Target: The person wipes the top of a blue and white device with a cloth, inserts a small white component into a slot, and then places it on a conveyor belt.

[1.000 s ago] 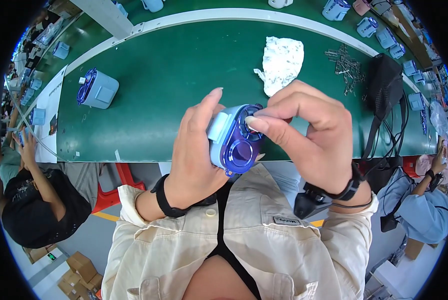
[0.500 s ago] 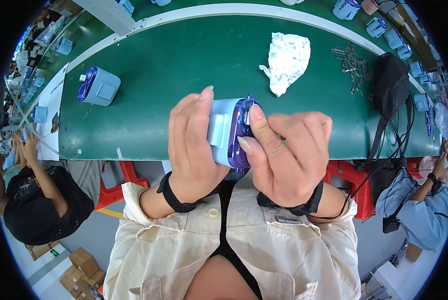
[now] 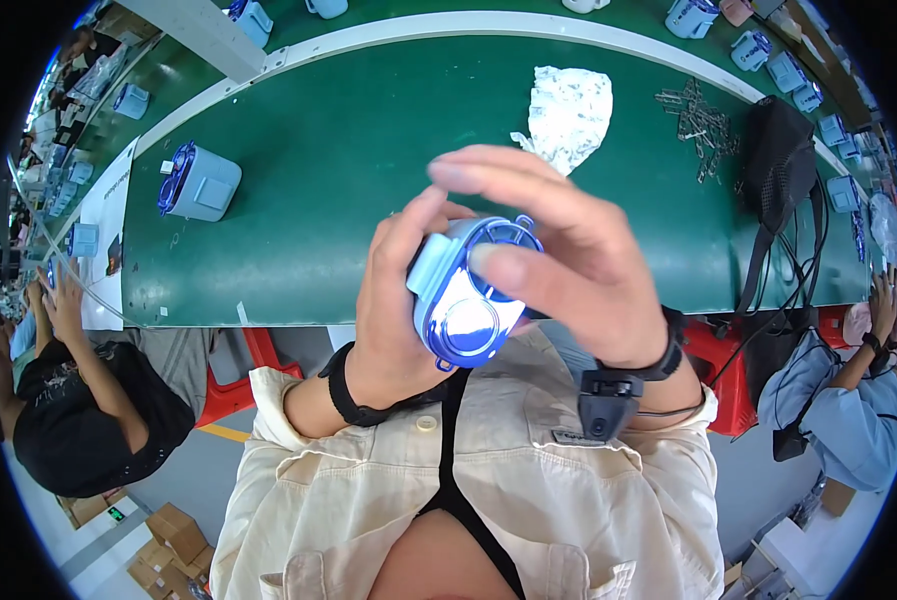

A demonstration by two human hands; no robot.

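Note:
A light-blue cup with a shiny blue lid is held by my left hand, its fingers wrapped around the far side and its palm at the left. The lid faces up toward me and carries round raised rings and a small loop at its far end. Over the lid's right side hovers my right hand, slightly blurred, fingers stretched and apart. Its thumb lies across the lid in view; whether it touches cannot be told. Another lidded light-blue cup lies on its side on the green table at the left.
A crumpled white wrapper lies at the far middle. Behind the right hand are a pile of small dark metal pieces and a black bag with cables. Co-workers sit on both sides, and more cups stand beyond the white rail.
My right hand has let go of the lid's edge and spread its fingers. The cup has tilted so its lid faces me, and moved slightly nearer in my left hand.

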